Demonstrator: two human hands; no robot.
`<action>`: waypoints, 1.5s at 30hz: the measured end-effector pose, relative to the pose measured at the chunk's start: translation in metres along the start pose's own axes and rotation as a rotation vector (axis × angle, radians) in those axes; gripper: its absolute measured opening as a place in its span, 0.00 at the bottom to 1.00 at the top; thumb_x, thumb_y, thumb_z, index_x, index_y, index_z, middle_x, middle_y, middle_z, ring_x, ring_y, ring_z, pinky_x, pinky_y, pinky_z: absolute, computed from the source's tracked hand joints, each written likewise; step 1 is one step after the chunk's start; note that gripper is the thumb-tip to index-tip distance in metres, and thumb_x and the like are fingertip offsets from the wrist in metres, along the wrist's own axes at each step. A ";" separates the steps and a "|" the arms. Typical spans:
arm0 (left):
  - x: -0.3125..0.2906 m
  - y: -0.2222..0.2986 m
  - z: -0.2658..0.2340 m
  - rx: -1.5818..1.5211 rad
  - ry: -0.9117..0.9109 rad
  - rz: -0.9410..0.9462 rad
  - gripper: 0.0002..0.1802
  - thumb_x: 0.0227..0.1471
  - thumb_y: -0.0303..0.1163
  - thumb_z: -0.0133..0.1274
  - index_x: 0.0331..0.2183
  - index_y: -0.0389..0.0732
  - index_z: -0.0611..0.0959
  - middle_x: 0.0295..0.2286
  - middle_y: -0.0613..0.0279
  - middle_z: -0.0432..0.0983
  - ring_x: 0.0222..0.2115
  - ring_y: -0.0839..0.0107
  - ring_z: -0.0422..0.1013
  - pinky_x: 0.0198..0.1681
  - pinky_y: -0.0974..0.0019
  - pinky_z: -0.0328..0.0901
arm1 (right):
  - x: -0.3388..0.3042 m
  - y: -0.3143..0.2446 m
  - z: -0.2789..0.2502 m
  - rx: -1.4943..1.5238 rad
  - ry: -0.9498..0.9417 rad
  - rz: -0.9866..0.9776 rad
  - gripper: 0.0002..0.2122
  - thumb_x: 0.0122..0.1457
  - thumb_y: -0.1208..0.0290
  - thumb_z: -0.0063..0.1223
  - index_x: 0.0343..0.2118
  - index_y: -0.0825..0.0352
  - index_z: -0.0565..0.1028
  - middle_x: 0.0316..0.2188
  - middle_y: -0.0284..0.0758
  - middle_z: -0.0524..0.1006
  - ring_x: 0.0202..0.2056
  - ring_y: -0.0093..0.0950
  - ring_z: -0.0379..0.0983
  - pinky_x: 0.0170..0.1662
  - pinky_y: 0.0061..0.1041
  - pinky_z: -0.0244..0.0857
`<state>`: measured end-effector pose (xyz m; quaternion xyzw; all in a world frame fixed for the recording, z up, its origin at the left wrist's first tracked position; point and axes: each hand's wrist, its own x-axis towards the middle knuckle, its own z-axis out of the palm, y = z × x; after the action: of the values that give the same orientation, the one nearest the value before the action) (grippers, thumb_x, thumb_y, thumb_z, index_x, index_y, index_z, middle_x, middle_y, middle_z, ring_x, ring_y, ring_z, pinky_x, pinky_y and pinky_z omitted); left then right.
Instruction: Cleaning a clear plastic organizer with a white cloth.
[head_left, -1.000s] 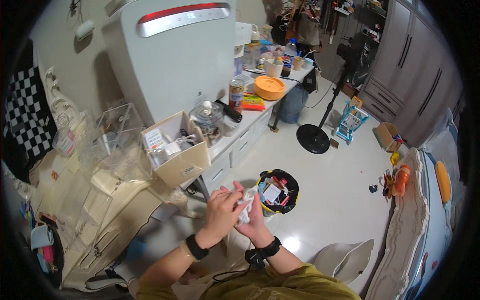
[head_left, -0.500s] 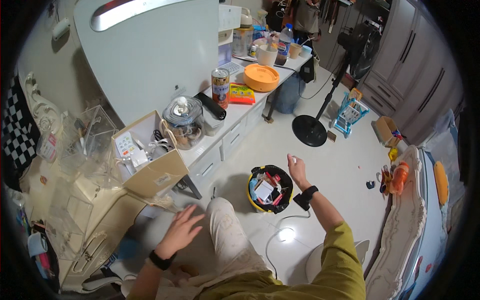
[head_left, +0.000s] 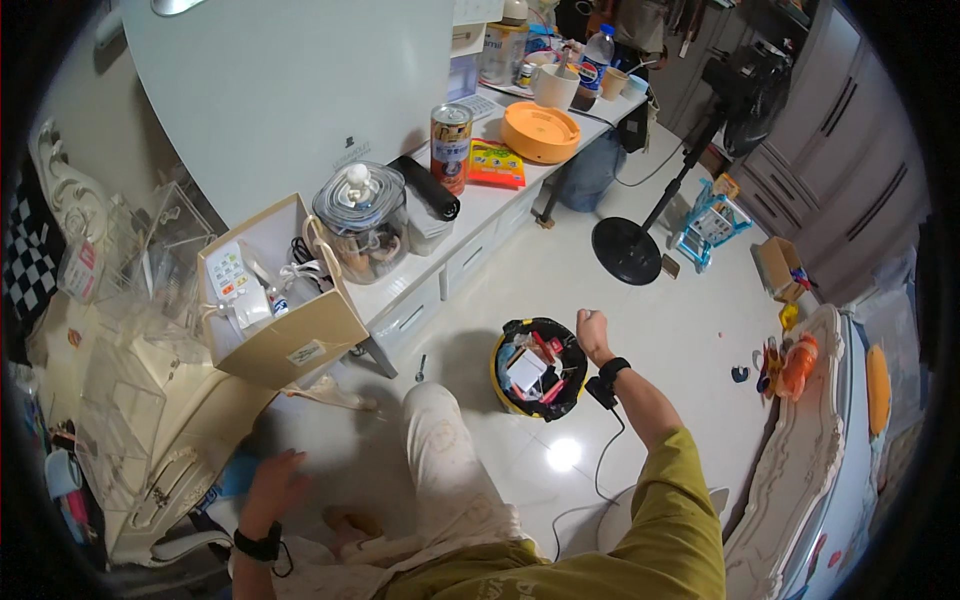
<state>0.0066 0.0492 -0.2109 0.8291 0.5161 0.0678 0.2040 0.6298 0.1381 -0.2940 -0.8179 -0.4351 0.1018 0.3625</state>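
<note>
My right hand point(head_left: 596, 338) is positioned just right of the frame's centre, above the floor point(head_left: 680, 345) and near the right edge of the bin point(head_left: 496, 378). Its fingers are curled inward into a loose fist; a small pale spot shows at the fingertips, and I cannot tell whether it is an item in my grip. The bin sits at the centre of the frame, yellow at the rim, fitted with a black liner point(head_left: 567, 403) and filled with mixed refuse, including a white square piece point(head_left: 527, 371) on top. My left hand point(head_left: 274, 490) is at the lower left, in shadow and slightly blurred; its fingers are extended and apart, with no object visible in them. It is nearest to a blue item point(head_left: 238, 474) beside the cream dressing table point(head_left: 205, 425). A black band point(head_left: 259, 544) is fitted to my left wrist; at my right wrist, a black cable point(head_left: 600, 462) runs down from the dark wristwear point(head_left: 611, 372). At the upper centre, the white desk point(head_left: 414, 272) supports a lidded glass jar point(head_left: 372, 228), a tall can point(head_left: 450, 150) and an orange round container point(head_left: 541, 133). An open cream box point(head_left: 288, 345) of small goods stands left of the jar.
</note>
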 end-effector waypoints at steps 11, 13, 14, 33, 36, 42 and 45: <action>-0.057 -0.029 -0.076 0.056 -0.104 -0.486 0.19 0.50 0.36 0.54 0.44 0.39 0.79 0.41 0.48 0.75 0.43 0.50 0.70 0.46 0.56 0.65 | 0.016 0.045 0.027 -0.009 -0.101 0.083 0.22 0.58 0.62 0.39 0.24 0.81 0.72 0.23 0.61 0.73 0.32 0.55 0.72 0.37 0.46 0.64; -0.072 -0.029 -0.087 0.043 -0.093 -0.554 0.19 0.51 0.34 0.54 0.45 0.38 0.78 0.42 0.48 0.75 0.43 0.50 0.70 0.47 0.56 0.65 | 0.020 0.057 0.036 -0.026 -0.194 0.129 0.22 0.59 0.61 0.37 0.29 0.82 0.73 0.26 0.61 0.73 0.32 0.55 0.72 0.38 0.47 0.64; -0.082 -0.026 -0.093 0.038 -0.079 -0.604 0.18 0.51 0.32 0.53 0.45 0.37 0.78 0.42 0.47 0.75 0.44 0.51 0.70 0.47 0.56 0.64 | 0.019 0.060 0.046 -0.039 -0.228 0.171 0.23 0.60 0.58 0.36 0.35 0.80 0.71 0.27 0.58 0.75 0.30 0.53 0.73 0.36 0.44 0.65; -0.223 -0.147 -0.127 -0.225 -0.134 -1.149 0.22 0.56 0.36 0.51 0.50 0.36 0.73 0.45 0.55 0.73 0.44 0.65 0.69 0.46 0.64 0.63 | 0.026 0.050 0.013 0.848 -0.335 0.362 0.12 0.59 0.65 0.49 0.37 0.70 0.73 0.23 0.34 0.77 0.21 0.20 0.69 0.24 0.21 0.62; -0.232 -0.149 -0.123 -0.360 0.171 -1.267 0.13 0.56 0.35 0.48 0.38 0.37 0.80 0.34 0.59 0.77 0.34 0.64 0.71 0.37 0.57 0.64 | 0.024 0.038 0.002 -0.004 0.007 -0.058 0.20 0.61 0.60 0.44 0.21 0.74 0.75 0.17 0.47 0.75 0.22 0.39 0.74 0.27 0.37 0.64; -0.407 -0.270 -0.168 -1.019 0.394 -0.961 0.16 0.56 0.38 0.46 0.42 0.40 0.78 0.37 0.57 0.75 0.39 0.63 0.71 0.43 0.52 0.64 | 0.021 0.022 0.046 -0.055 -0.065 -0.004 0.22 0.60 0.62 0.40 0.18 0.78 0.72 0.19 0.57 0.71 0.26 0.52 0.71 0.33 0.43 0.63; -0.405 -0.253 -0.183 -0.307 0.393 -1.171 0.19 0.57 0.42 0.45 0.46 0.42 0.76 0.41 0.57 0.73 0.42 0.62 0.69 0.45 0.50 0.63 | 0.033 0.052 0.049 -0.057 0.009 -0.007 0.20 0.59 0.65 0.39 0.17 0.76 0.71 0.16 0.52 0.71 0.22 0.45 0.71 0.30 0.41 0.62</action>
<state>-0.4471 -0.1621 -0.1080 0.3430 0.8962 0.1690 0.2251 0.6590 0.1705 -0.3599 -0.8268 -0.4391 0.0842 0.3414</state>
